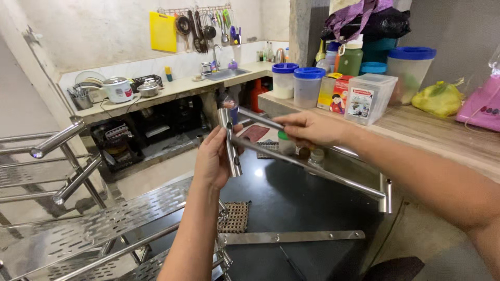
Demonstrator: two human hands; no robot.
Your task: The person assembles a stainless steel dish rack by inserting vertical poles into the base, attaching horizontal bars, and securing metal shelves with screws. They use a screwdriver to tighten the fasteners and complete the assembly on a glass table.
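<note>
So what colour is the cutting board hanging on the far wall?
The cutting board is yellow, shown in the head view.

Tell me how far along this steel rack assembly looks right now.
Partly done: a perforated steel shelf with tube rails already stands at lower left. In hand: the left hand grips a short tube post while the right hand holds a long rod frame against it. A flat bar lies loose below.

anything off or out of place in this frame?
Mostly no. The steel rack is in pieces: the left hand grips a short steel tube, the right hand holds the long rods joined to it. A loose flat steel bar lies on the dark floor, beside a perforated shelf. Nothing spilled or visibly damaged.
</note>
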